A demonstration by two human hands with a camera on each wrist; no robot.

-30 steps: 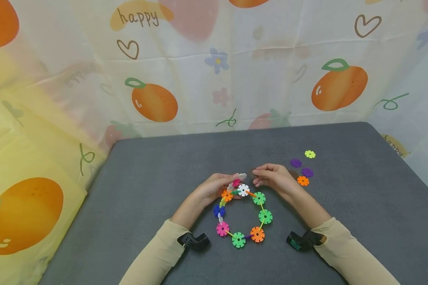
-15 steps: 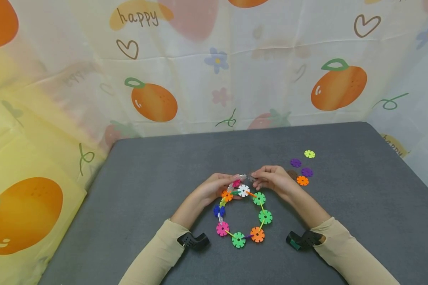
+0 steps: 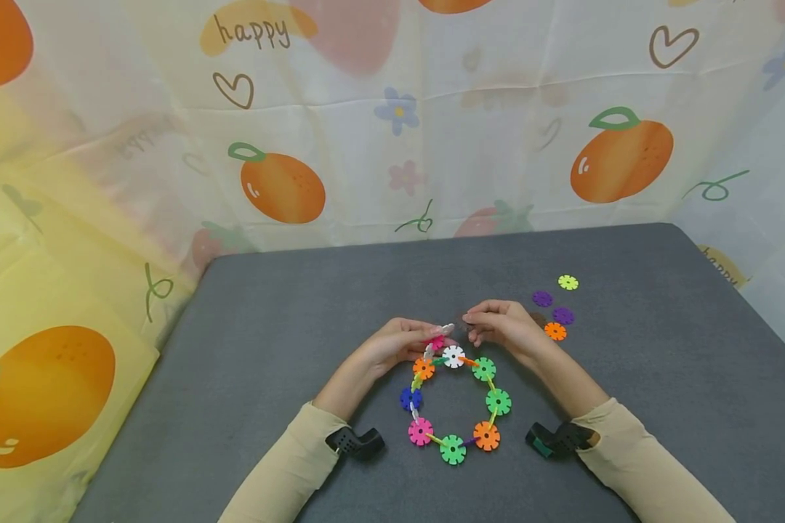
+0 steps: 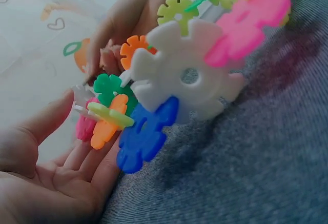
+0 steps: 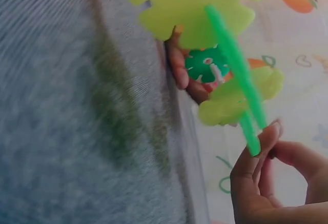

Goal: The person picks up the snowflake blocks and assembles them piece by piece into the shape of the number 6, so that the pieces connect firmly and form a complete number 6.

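Observation:
My left hand (image 3: pixel 399 341) pinches the upper end of a chain of notched plastic snowflake discs. A pale disc (image 3: pixel 448 329) and a pink disc (image 3: pixel 437 342) are at its fingertips. From there the chain hangs in a ring, with a white disc (image 3: pixel 453 357), a blue disc (image 3: pixel 411 399), a lower green disc (image 3: pixel 453 449) and several others slotted edge to edge. Just right of the pale disc, my right hand (image 3: pixel 509 330) pinches a small dark disc (image 3: pixel 465 326), seemingly brown and mostly hidden. A slight gap appears between the two discs.
Loose discs lie beyond my right hand on the grey table (image 3: pixel 314 305): a yellow disc (image 3: pixel 568 282), two purple ones, an orange disc (image 3: pixel 554 331) and a partly covered brown disc (image 3: pixel 538 318). A printed cloth (image 3: pixel 471 167) stands behind the table.
My right hand brought the dark disc close to the pale one, then drew slightly back to the right. The ring of discs has swung a little right and nearer to me.

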